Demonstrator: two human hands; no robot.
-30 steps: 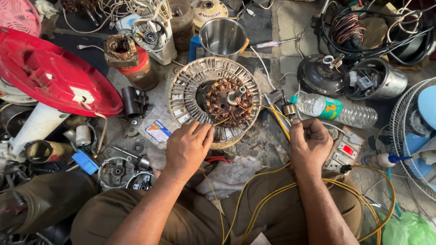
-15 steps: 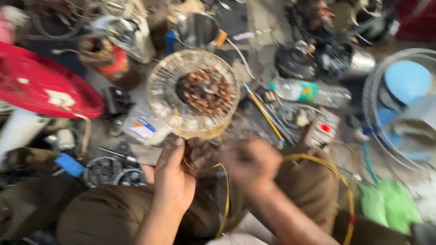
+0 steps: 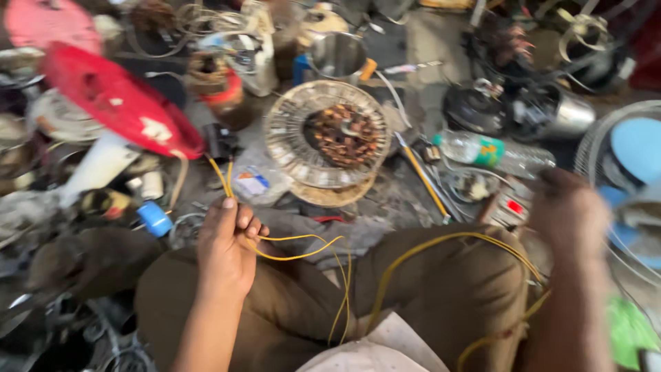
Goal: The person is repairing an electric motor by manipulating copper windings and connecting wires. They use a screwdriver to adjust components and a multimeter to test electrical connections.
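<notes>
Since half a second ago my left hand (image 3: 227, 251) has pulled away from the fan stator and shifted left, and my right hand (image 3: 568, 210) has swung far out to the right, off the middle of my lap. Earlier both hands worked close together just below the stator.

My left hand is now curled shut around the yellow wires (image 3: 303, 251), thumb up, with two short wire ends sticking up and a little to the left above my fist. From the fist the yellow wires run rightward in a loose loop across my brown trousers (image 3: 441, 282), so the long axis lies roughly left to right, then arcs up over my right knee toward my right hand. My right hand is blurred; I cannot tell how far closed it is, or whether it has hold of the wire.

The round fan stator (image 3: 329, 134), with copper windings at its centre, lies flat on the floor just beyond my knees, apart from both hands. A red fan blade (image 3: 113, 100) lies to its left, a clear plastic bottle (image 3: 492, 153) on its side to its right, and a steel cup (image 3: 339, 55) stands behind it.
</notes>
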